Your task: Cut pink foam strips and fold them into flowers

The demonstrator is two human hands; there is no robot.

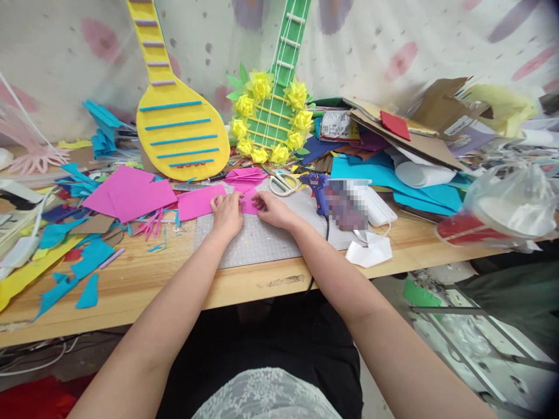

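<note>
A small piece of pink paper (248, 202) lies on the grey cutting mat (257, 244). My left hand (227, 215), fingers bent, grips its left side. On the opposite side my right hand (276, 210) has curled fingers closed at the edge of the same piece; the exact pinch is partly hidden. A longer pink paper strip (198, 202) reaches out leftward from under my left hand. Just behind the hands is a folded pink paper stack (245, 176). Scissors (283, 184) with pale handles rest behind my right hand.
A yellow paper instrument (183, 131) and a green one with yellow flowers (273, 116) lean on the curtain. Pink sheets (131, 195) and blue scraps lie left. A blue glue gun (321, 192), blue sheets (371, 177) and a bagged cup (489, 215) stand right.
</note>
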